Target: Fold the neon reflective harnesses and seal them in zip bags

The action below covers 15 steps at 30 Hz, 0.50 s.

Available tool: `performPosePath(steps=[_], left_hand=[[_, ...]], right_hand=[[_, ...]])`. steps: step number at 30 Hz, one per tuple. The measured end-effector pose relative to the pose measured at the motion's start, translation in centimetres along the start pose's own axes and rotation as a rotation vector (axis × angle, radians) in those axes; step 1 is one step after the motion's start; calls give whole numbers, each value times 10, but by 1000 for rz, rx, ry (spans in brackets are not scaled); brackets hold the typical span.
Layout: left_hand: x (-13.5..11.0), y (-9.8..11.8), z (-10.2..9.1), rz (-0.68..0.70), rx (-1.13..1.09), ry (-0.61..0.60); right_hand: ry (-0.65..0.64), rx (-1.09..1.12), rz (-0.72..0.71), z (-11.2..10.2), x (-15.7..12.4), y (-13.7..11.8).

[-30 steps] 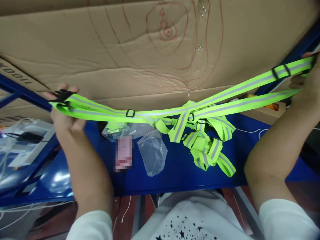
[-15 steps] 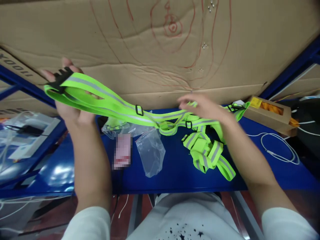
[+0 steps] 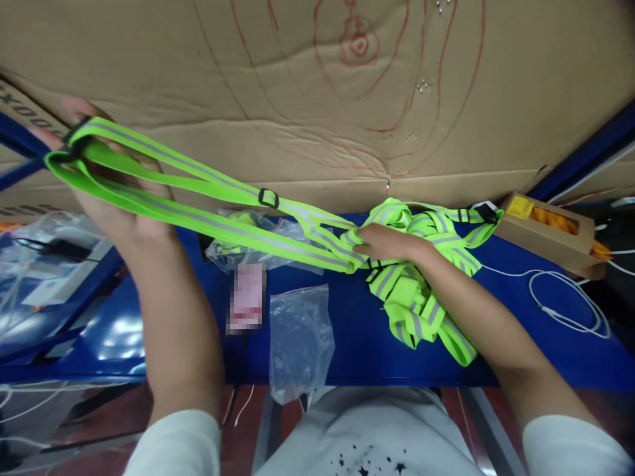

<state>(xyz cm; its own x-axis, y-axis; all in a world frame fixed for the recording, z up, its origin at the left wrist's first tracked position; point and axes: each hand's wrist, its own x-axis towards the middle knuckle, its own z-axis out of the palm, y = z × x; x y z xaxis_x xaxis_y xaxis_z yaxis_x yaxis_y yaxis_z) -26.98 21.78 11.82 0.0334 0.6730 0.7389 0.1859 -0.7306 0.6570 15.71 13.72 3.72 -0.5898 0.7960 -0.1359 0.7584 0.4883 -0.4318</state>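
A neon-green reflective strap harness with grey stripes and black buckles stretches across the view. My left hand is raised at the left, fingers closed round the looped end of the straps. My right hand pinches the straps at the middle, just above the blue table. The rest of the harness lies bunched in a heap on the table under and beside my right hand. One strap end with a black buckle trails to the right.
A clear plastic bag lies at the table's front edge, another bag behind it. A large cardboard sheet stands at the back. A cardboard box and a white cable are at the right.
My right hand let go of the far right strap end and came in to the middle, pinching the straps there. My left hand rose up and left with the loop.
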Motion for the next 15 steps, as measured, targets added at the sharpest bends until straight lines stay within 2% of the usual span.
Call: performPosePath(steps=[3,6,8,11,13,15], left_hand=[[3,-11,-8,9,-220,25],[1,-9,-14,-79,-164,100],[-1,-4,-13,-137,-117,111],[-2,4,0,-119,-153,100],[-1,9,11,-84,-248,40],[-1,13,20,-69,-307,-23]], right_hand=[[67,174,-67,-24,-15,9],[143,382,-97,-42,-30,21],[120,477,-111,-48,-35,28],[7,582,-174,-50,-38,31],[-51,583,-190,-49,-36,30],[-38,543,-141,-47,-34,32]])
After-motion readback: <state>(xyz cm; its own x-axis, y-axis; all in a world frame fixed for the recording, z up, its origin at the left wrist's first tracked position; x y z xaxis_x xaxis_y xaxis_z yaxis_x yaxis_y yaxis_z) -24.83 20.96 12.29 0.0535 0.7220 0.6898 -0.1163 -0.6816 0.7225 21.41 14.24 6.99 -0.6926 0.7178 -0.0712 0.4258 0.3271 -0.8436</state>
